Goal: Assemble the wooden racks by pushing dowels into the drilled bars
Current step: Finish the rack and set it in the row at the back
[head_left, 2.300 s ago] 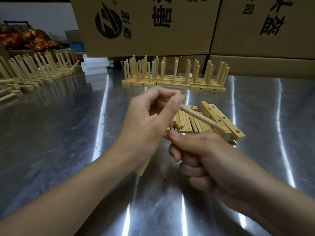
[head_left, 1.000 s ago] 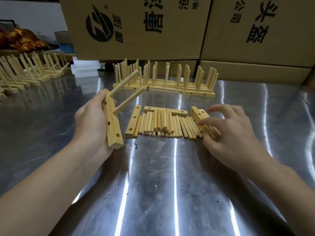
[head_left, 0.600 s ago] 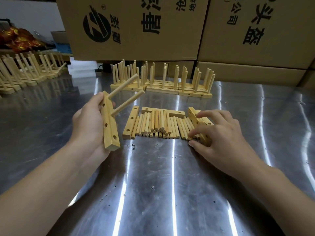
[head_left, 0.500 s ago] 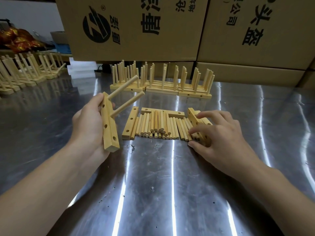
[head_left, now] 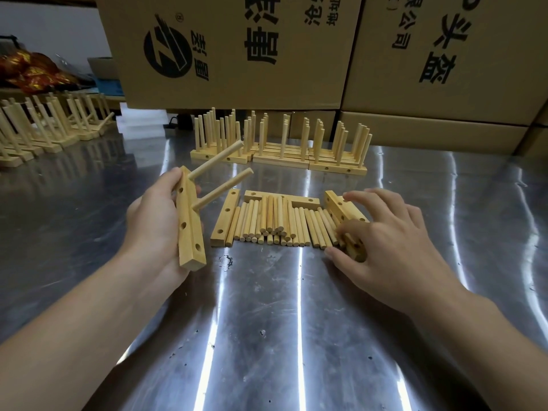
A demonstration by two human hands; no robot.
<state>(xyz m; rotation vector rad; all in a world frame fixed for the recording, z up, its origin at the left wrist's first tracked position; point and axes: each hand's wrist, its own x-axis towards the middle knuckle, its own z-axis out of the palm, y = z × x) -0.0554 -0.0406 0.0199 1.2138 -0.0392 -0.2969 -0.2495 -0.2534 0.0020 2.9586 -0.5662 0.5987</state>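
My left hand (head_left: 154, 216) grips a drilled wooden bar (head_left: 191, 232) held above the table, with two dowels (head_left: 222, 188) standing out of its upper holes toward the right. A pile of loose dowels (head_left: 275, 222) lies in the middle of the table, flanked by spare drilled bars (head_left: 224, 218). My right hand (head_left: 388, 232) rests over the right end of the pile, thumb and fingertips curled on a dowel (head_left: 344, 235) beside a stack of bars (head_left: 341, 204). Whether the dowel is lifted I cannot tell.
Finished racks (head_left: 278, 143) with upright dowels stand in a row behind the pile. More racks (head_left: 44, 126) line the far left. Large cardboard boxes (head_left: 237, 48) wall off the back. The steel table (head_left: 267, 321) is bare in front of me.
Since 2.3 s ago my hands have parted: the left holds the bar with two dowels out to the left, and the right has gone down to the right end of the dowel pile.
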